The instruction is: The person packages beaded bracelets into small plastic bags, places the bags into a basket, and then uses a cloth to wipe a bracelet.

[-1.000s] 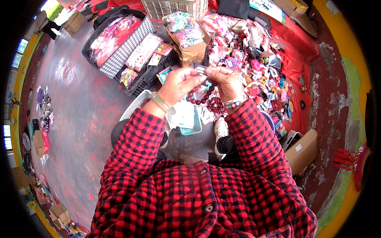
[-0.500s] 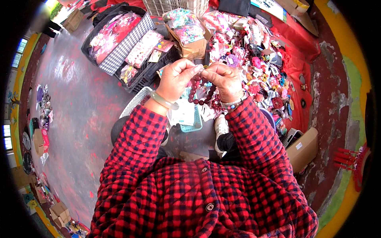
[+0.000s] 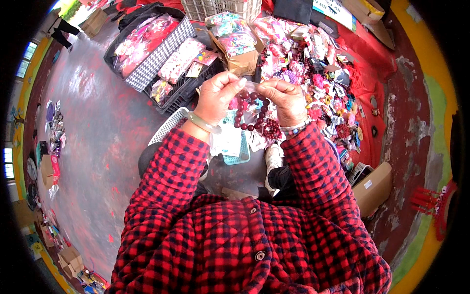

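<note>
Both hands are raised in front of me, each closed in a thumb-and-finger pinch. Between my left hand and my right hand stretches the top of what looks like a small clear plastic bag. Just below it hangs a bracelet of round dark red beads, forming a loop; whether it lies fully inside the bag I cannot tell. A cluster of smaller dark red beads shows beside the loop, near my right wrist. Under the hands, white paper or packets lie over a light-blue plastic basket.
A large heap of hair accessories and trinkets covers red cloth ahead right. Ahead stand a cardboard box of bagged goods, a black crate and a houndstooth-patterned bin. A cardboard box leans at right. A person stands far left.
My fingertips have moved apart, my right hand shifting slightly right, and the clear plastic between them shows more. The bead loop now hangs more open, and the person far left shows more fully.
</note>
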Tool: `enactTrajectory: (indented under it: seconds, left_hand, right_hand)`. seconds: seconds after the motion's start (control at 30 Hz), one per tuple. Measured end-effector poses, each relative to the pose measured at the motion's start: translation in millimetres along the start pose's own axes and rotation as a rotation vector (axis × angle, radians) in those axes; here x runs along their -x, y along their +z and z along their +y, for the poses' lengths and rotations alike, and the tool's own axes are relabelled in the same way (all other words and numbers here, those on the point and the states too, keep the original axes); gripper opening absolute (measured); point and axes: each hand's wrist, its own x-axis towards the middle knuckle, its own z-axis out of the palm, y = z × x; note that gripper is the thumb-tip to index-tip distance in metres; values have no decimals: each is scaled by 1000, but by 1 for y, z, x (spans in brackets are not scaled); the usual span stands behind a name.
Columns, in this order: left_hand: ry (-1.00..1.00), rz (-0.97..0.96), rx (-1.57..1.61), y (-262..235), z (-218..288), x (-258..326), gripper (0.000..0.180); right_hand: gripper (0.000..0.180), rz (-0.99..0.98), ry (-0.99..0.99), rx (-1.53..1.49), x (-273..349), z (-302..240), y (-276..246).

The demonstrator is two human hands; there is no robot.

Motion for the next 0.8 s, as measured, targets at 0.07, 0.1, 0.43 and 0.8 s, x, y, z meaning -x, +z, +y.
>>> enactTrajectory:
  seconds: [0.07,0.1,0.43,0.8]
  left_hand:
    - [-39,-11,-43,-5,6,1,10]
    - [-58,-19,-64,-6,9,1,11]
    - [-86,6,-46,-3,8,2,10]
    - [-169,-83,65,-1,-2,3,11]
  right_hand:
    - [7,19,44,-21,0,-4,-1]
    - [9,-3,74,15,0,-3,-3]
    - [7,-8,-78,23,7,-5,6]
    - [15,121,-4,-82,-4,11,10]
